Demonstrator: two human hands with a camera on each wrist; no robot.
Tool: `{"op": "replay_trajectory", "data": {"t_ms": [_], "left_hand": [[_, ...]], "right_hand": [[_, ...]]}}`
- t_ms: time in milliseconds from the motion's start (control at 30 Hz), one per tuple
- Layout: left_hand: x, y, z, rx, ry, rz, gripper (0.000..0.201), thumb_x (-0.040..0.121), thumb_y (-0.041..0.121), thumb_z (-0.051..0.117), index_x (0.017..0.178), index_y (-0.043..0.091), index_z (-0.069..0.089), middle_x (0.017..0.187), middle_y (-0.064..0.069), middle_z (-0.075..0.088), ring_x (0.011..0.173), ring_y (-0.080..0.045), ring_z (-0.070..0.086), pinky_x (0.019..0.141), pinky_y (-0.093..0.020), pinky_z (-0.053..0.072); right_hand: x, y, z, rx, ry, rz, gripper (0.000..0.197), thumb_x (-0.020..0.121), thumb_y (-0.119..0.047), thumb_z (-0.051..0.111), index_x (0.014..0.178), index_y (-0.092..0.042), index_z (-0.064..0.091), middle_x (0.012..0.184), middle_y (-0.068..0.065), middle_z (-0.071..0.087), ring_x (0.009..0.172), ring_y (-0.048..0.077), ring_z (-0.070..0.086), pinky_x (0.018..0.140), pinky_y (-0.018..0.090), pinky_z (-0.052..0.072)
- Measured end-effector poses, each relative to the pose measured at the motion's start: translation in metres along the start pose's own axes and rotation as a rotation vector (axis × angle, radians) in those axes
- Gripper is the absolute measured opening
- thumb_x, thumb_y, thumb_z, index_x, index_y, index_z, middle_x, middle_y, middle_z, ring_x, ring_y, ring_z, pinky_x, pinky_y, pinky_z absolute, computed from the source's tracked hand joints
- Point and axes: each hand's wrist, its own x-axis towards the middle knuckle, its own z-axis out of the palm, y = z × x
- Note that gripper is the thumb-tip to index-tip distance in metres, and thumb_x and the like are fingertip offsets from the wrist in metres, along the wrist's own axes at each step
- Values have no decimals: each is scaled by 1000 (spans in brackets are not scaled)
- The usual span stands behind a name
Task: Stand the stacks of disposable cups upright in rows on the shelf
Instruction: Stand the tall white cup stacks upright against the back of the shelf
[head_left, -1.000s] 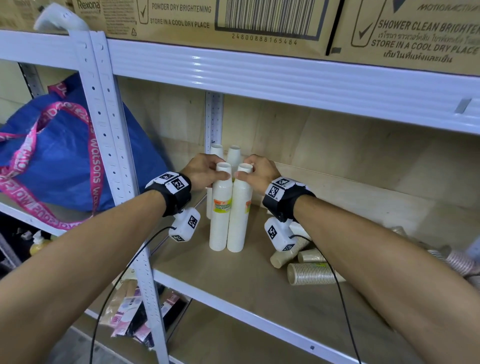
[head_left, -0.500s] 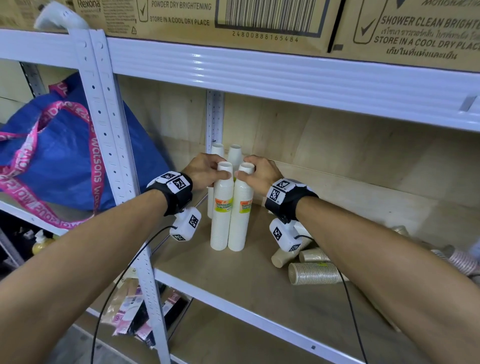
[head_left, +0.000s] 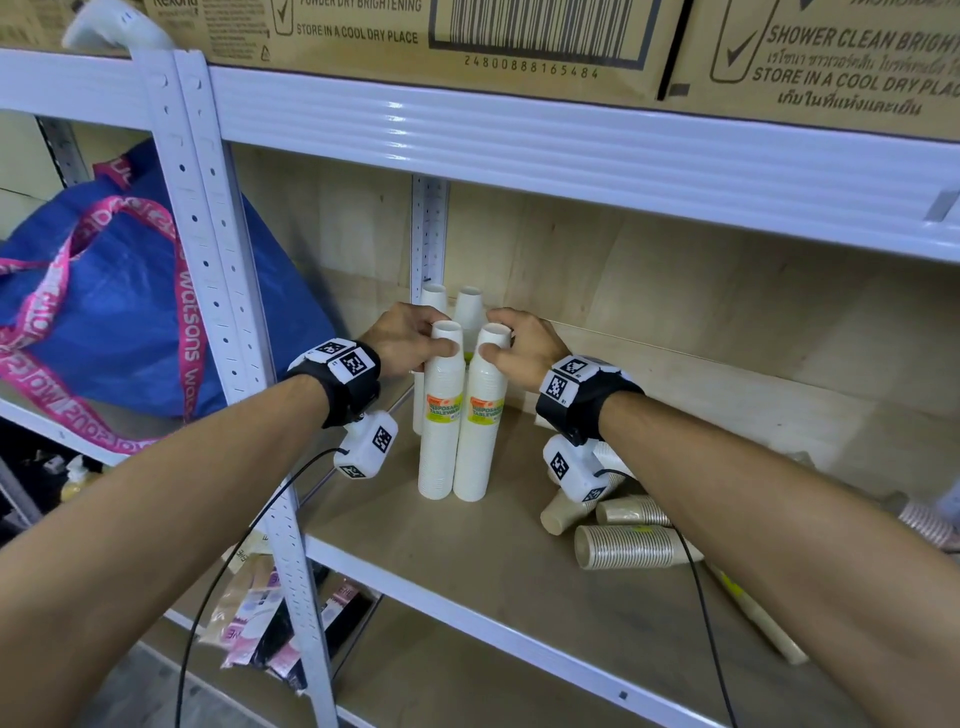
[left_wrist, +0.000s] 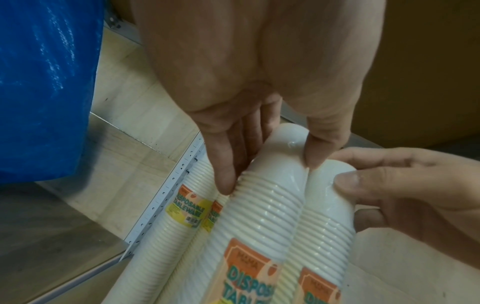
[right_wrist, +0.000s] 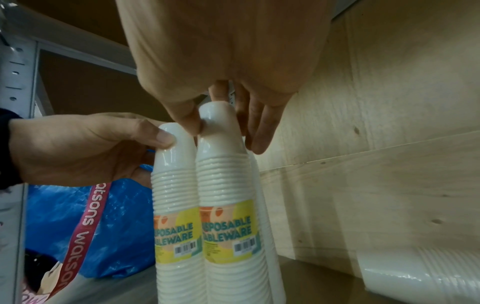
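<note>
Two white cup stacks with yellow-orange labels stand upright side by side near the left end of the wooden shelf (head_left: 395, 535). My left hand (head_left: 435, 339) pinches the top of the left front stack (head_left: 440, 431) between thumb and fingers, as the left wrist view also shows on that stack (left_wrist: 272, 197). My right hand (head_left: 497, 336) pinches the top of the right front stack (head_left: 480, 441), which the right wrist view shows as the nearer stack (right_wrist: 223, 174). Two more white stacks (head_left: 469, 306) stand upright just behind them, partly hidden.
Several brown paper cup stacks (head_left: 623, 545) lie on their sides to the right, under my right forearm. Pink-striped cups (head_left: 930, 525) lie at the far right. A blue bag (head_left: 130, 322) fills the bay left of the perforated post (head_left: 218, 270). The upper shelf beam (head_left: 571, 145) carries cartons.
The right front stack has turned so its label faces forward. Both hands keep their hold on the stack tops, and the stacks stand in the same spot.
</note>
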Motion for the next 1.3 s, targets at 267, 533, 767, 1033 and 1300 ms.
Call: {"op": "replay_trajectory", "data": {"t_ms": [267, 533, 767, 1033, 1300], "left_hand": [[5, 11, -1, 75, -2, -18, 21, 82, 11, 73, 102, 10, 69, 101, -12, 72, 93, -24, 69, 79, -42, 60], [17, 12, -13, 50, 92, -21, 21, 79, 5, 74, 98, 11, 68, 101, -10, 71, 96, -27, 68, 78, -43, 60], [27, 7, -21, 97, 127, -12, 27, 81, 3, 71, 107, 11, 67, 106, -7, 68, 99, -27, 65, 84, -43, 58], [38, -5, -24, 175, 148, -26, 31, 79, 8, 73, 110, 10, 68, 107, -7, 67, 99, -28, 64, 89, -45, 56], [50, 8, -30, 140, 148, -11, 46, 79, 10, 78, 123, 11, 63, 108, -6, 66, 102, -23, 63, 83, -26, 48]], "right_hand": [[7, -1, 0, 14, -3, -7, 28, 84, -22, 66, 111, -18, 63, 108, 3, 67, 98, 23, 62, 81, 31, 50], [23, -5, 6, 64, 60, -36, 35, 82, -20, 67, 116, -15, 61, 114, 5, 66, 101, 23, 62, 83, 30, 50], [43, -8, 19, 69, 35, -67, 47, 84, -19, 65, 129, -13, 57, 135, 2, 58, 118, 22, 57, 97, 29, 46], [54, -3, 29, 25, 16, -67, 45, 89, -21, 62, 132, -13, 55, 141, 2, 54, 121, 24, 55, 99, 31, 46], [60, 0, 12, 75, 61, -28, 41, 90, -24, 63, 130, -17, 57, 120, 6, 63, 110, 22, 60, 97, 30, 47]]}}
